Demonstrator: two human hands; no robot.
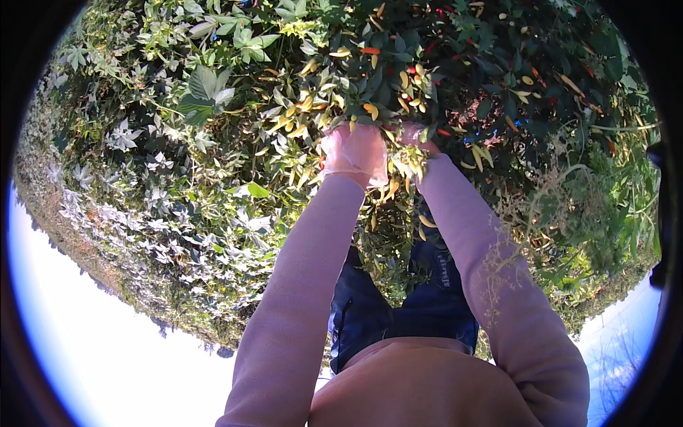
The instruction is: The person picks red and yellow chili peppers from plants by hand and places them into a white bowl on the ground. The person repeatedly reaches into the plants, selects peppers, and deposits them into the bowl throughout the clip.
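Both my hands reach into a chili pepper plant that bears yellow, orange and red peppers. My left hand [356,149], in a thin clear plastic glove, is among the leaves at the middle of the view; its fingertips are hidden by foliage. Just to its right is my right hand [415,136], also in a clear glove and mostly covered by leaves and peppers. A cluster of pale yellow peppers [410,160] hangs between my wrists. An orange pepper [370,50] and a yellow-orange pepper [371,110] show above my left hand. Whether either hand grips anything is hidden.
Broad-leaved plants [205,96] grow thickly on the left. More chili plants with red and yellow peppers [477,157] stand on the right, beside a dry, wispy seeding stalk [501,256] that crosses my right sleeve. Blue bits [469,141] show among the stems. My dark trousers are below.
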